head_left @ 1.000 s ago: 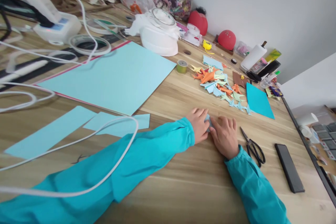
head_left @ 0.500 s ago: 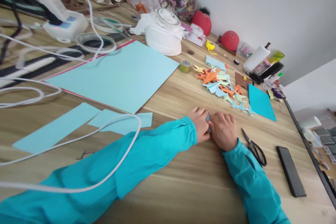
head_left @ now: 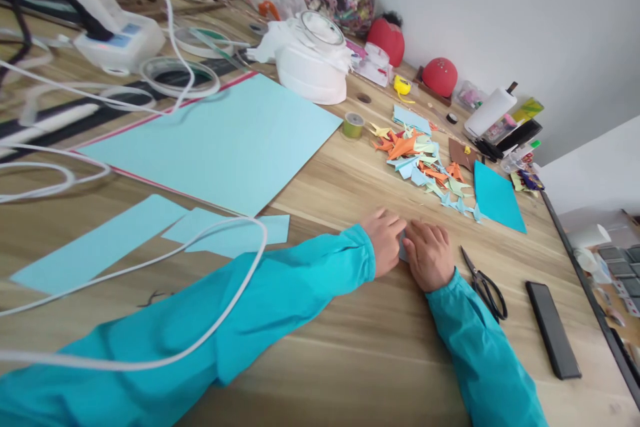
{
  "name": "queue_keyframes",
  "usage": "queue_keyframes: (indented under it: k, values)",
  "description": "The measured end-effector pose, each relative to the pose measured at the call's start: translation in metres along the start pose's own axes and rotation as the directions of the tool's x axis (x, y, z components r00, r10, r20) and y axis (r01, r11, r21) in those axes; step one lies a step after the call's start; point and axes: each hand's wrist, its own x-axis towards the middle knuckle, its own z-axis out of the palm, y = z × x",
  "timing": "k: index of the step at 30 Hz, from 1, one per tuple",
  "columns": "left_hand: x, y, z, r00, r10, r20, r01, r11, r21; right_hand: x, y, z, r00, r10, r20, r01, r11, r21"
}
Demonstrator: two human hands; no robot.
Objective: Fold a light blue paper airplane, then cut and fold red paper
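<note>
A small piece of light blue paper (head_left: 403, 251) lies on the wooden table, mostly hidden under my fingers. My left hand (head_left: 384, 241) grips its left side with curled fingers. Against its right side presses my right hand (head_left: 429, 255), the thumb toward the paper and the other fingers bent. Just to the right of that hand are black-handled scissors (head_left: 484, 283), lying with their blades nearly together. Beyond both hands sits a pile of folded paper cranes (head_left: 413, 157) in orange, blue, green and yellow.
A large light blue sheet (head_left: 225, 140) and cut paper strips (head_left: 100, 240) lie to the left. A white cable (head_left: 257, 260) loops across my left sleeve. A black phone-like slab (head_left: 553, 328) rests at right, near a teal sheet (head_left: 499, 197). A thread spool (head_left: 353, 125) stands farther back.
Both hands have shifted slightly over the paper. A little more of its pale surface shows between them now.
</note>
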Motion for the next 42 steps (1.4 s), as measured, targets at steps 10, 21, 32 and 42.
queue_keyframes:
  k: [10,21,32,42]
  values:
    - [-0.002,0.0,0.004,0.994,-0.099,-0.035,0.098,0.995,-0.036,0.006,-0.006,-0.004,0.998,0.046,0.045,-0.046,0.999,-0.015]
    - [0.0,0.002,0.003,0.999,-0.032,0.007,0.032,0.998,0.055,0.01,-0.007,-0.001,0.996,0.076,0.046,-0.075,0.997,-0.027]
    - [0.0,0.007,0.009,0.999,-0.03,-0.013,0.031,0.993,0.112,-0.016,-0.007,-0.002,0.999,0.029,0.028,-0.028,0.998,-0.064]
    - [-0.001,0.006,0.009,0.999,-0.025,-0.041,0.029,0.994,0.108,-0.053,-0.014,-0.018,0.995,0.079,0.054,-0.075,0.994,-0.073]
